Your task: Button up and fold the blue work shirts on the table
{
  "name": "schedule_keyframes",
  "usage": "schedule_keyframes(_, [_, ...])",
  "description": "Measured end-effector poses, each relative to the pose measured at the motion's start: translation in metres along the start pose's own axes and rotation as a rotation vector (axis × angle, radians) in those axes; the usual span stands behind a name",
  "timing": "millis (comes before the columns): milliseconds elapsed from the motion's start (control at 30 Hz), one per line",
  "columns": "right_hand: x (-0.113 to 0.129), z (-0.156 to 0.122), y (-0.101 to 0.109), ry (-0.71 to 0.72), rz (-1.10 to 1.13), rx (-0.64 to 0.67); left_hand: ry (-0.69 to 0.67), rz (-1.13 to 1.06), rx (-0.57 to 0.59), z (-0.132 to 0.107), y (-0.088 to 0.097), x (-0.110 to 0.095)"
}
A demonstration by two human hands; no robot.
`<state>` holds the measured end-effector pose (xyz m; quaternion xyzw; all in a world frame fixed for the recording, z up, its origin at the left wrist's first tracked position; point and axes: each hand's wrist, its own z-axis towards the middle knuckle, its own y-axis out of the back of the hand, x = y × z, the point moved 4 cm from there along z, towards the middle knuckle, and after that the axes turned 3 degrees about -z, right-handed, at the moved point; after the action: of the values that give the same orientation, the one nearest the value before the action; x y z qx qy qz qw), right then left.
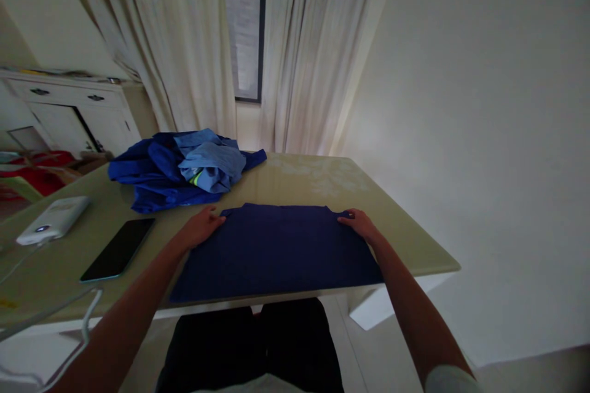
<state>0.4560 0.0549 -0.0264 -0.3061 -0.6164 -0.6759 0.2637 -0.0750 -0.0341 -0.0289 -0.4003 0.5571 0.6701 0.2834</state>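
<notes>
A dark blue garment [276,249] lies flat on the pale table [322,181], reaching down to the near edge. My left hand [203,224] rests on its far left corner, fingers closed on the cloth. My right hand [359,223] holds the far right corner, fingers pinched on the fabric. Both arms stretch forward over the table.
A heap of blue clothes [184,172] sits at the back left. A black phone [118,249] and a white power bank [53,220] with a cable lie left of the garment. Curtains [184,43] and a white cabinet [78,110] stand behind; a wall is on the right.
</notes>
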Motion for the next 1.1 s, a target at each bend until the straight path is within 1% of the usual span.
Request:
schedule_keyframes(67, [0.006,0.005,-0.001,0.04,0.078,0.018,0.009,-0.082,0.025,0.007,-0.007,-0.005])
schedule_keyframes(100, [0.008,0.006,0.0,0.07,0.135,0.04,-0.005,-0.127,0.017,0.009,-0.006,-0.007])
schedule_keyframes(167, [0.014,0.009,0.005,0.126,0.242,0.084,-0.053,-0.153,-0.038,0.013,0.001,-0.011])
schedule_keyframes(233, [0.02,0.015,0.009,0.159,0.265,0.062,-0.075,-0.09,-0.11,0.02,0.01,-0.013])
schedule_keyframes(300, [0.025,0.023,0.008,0.164,0.178,-0.014,-0.075,0.019,-0.159,0.028,0.014,-0.015])
schedule_keyframes(400, [0.033,0.027,-0.001,0.152,-0.002,-0.17,-0.102,0.189,-0.209,0.029,0.01,-0.016])
schedule_keyframes(467, [0.043,0.015,-0.01,0.188,-0.098,-0.298,-0.173,0.238,-0.211,0.017,0.004,-0.014])
schedule_keyframes(500, [0.05,0.003,-0.014,0.232,-0.13,-0.348,-0.221,0.241,-0.176,0.007,0.001,-0.012])
schedule_keyframes(533, [0.059,-0.014,-0.02,0.299,-0.155,-0.365,-0.271,0.236,-0.117,-0.005,-0.004,-0.009])
schedule_keyframes(567, [0.069,-0.034,-0.028,0.386,-0.17,-0.34,-0.313,0.228,-0.035,-0.017,-0.008,-0.005])
schedule_keyframes(600, [0.079,-0.057,-0.037,0.493,-0.178,-0.266,-0.34,0.225,0.032,-0.03,-0.011,0.0])
schedule_keyframes(633, [0.091,-0.083,-0.05,0.619,-0.199,-0.124,-0.352,0.221,0.073,-0.042,-0.012,0.006])
schedule_keyframes(667, [0.101,-0.109,-0.063,0.734,-0.241,0.021,-0.348,0.212,0.079,-0.052,-0.011,0.011])
schedule_keyframes(700, [0.109,-0.133,-0.075,0.819,-0.297,0.133,-0.328,0.187,0.052,-0.059,-0.008,0.017])
schedule_keyframes(733, [0.115,-0.154,-0.086,0.887,-0.354,0.217,-0.291,0.139,0.011,-0.064,-0.004,0.022])
schedule_keyframes(767, [0.118,-0.17,-0.096,0.933,-0.416,0.27,-0.24,0.072,-0.03,-0.066,0.0,0.027])
schedule_keyframes(800, [0.12,-0.18,-0.105,0.966,-0.477,0.292,-0.182,-0.001,-0.069,-0.067,0.004,0.032])
schedule_keyframes(867, [0.118,-0.188,-0.116,1.013,-0.579,0.28,-0.084,-0.114,-0.13,-0.066,0.009,0.038])
schedule_keyframes(900, [0.115,-0.187,-0.119,1.037,-0.615,0.262,-0.064,-0.139,-0.152,-0.065,0.011,0.039])
schedule_keyframes(967, [0.107,-0.177,-0.116,1.088,-0.655,0.249,-0.079,-0.134,-0.182,-0.065,0.013,0.037])
schedule_keyframes(1033, [0.093,-0.16,-0.102,1.106,-0.667,0.264,-0.103,-0.114,-0.198,-0.065,0.013,0.034])
schedule_keyframes(1100, [0.073,-0.134,-0.075,1.031,-0.683,0.254,-0.101,-0.102,-0.213,-0.066,0.013,0.032])
